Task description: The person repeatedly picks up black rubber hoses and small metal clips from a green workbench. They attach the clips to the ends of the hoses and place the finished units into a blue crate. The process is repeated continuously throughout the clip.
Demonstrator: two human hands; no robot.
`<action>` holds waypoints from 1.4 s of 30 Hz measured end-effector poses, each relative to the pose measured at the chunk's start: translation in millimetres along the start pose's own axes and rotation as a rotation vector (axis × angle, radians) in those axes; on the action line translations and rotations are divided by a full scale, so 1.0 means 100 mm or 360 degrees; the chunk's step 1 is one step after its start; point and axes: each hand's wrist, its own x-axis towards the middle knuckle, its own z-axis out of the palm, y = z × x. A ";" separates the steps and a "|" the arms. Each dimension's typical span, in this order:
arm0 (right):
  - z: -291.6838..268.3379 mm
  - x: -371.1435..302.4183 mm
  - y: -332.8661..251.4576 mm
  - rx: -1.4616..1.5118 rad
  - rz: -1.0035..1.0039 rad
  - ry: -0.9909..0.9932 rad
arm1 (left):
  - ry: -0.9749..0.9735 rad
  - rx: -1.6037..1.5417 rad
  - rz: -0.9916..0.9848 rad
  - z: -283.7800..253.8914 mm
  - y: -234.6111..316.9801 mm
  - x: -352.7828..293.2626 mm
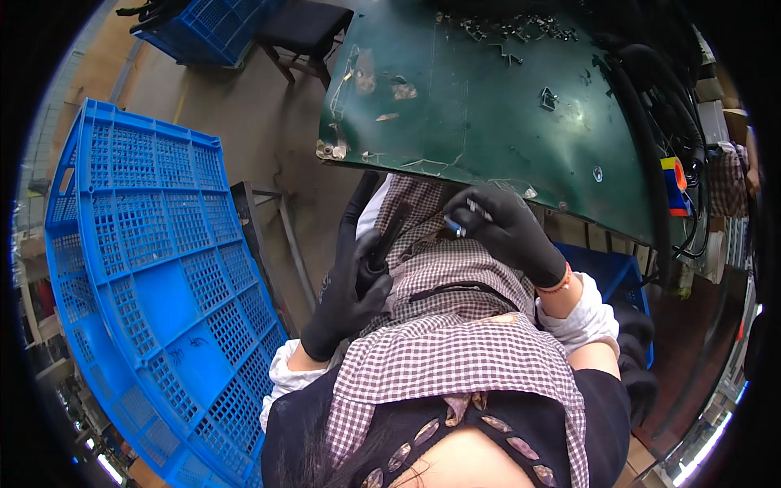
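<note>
Both my hands wear black gloves and are over my checked apron, in front of the table's near edge. My left hand is wrapped round a black rod-shaped thing, which tilts up and away from the palm; its exact kind is unclear. To the right, my right hand has its fingers curled together, with a small silvery and blue piece showing at the fingertips. Most of that piece is hidden by the glove.
A green-topped table lies ahead, with small dark metal pieces heaped at its far side. A large blue crate stands at my left. Black tubular things lie along the right. Beyond the crate is a dark stool.
</note>
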 end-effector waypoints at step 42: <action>-0.04 0.08 -0.05 0.0463 0.0720 -0.0093 | 0.0350 0.0626 0.0632 0.30 -0.10 0.13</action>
